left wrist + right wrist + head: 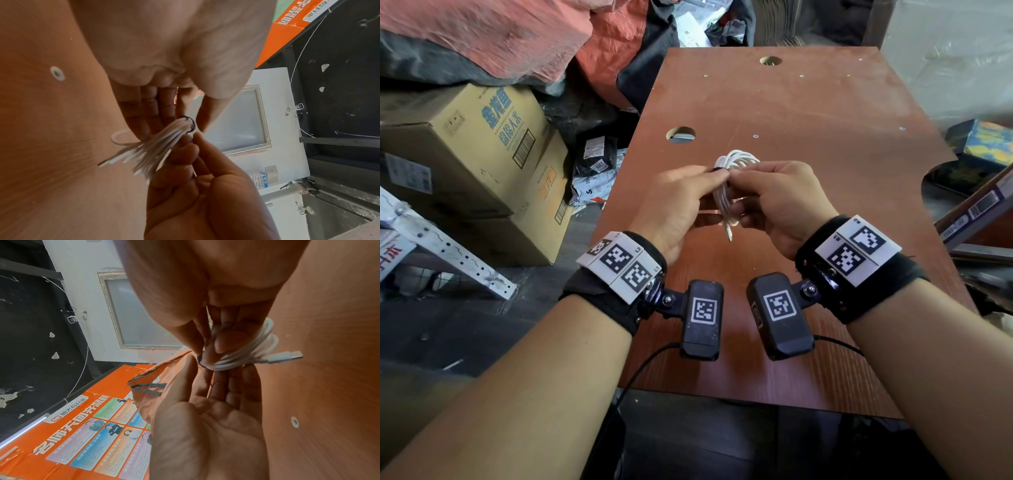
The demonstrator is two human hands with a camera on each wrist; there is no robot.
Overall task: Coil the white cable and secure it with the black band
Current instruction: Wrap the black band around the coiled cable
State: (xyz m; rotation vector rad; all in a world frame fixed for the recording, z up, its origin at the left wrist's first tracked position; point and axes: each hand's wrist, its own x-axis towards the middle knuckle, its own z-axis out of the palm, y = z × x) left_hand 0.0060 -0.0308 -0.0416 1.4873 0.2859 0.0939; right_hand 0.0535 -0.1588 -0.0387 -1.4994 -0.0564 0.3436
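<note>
- Left hand raised above the table, thumb and forefinger pinched at the black band, other fingers straight under the bundle as a prop.
- Right hand opposite, fingertips meeting the left at the same spot, thumb and forefinger nipping the white cable where the band crosses it; lower fingers curled round the strands, likely to stop the loops springing apart.
- Cable already gathered into a flat hank of several loops, held in the air between both hands, clear of the table; far loop end poking out beyond the fingertips.
- Band circling the hank near one end, snug round the strands in the left wrist view; number of turns not clear.
- One plug sticking out free on the table side, a second connector dangling below the hands, both left outside the bundle.
- Judged stage: coiling done, band being seated or doubled over.
- Risk: band rolling off the end of the hank if the pinch slackens.
- Beyond the table's left edge, cardboard boxes stacked on the floor.
</note>
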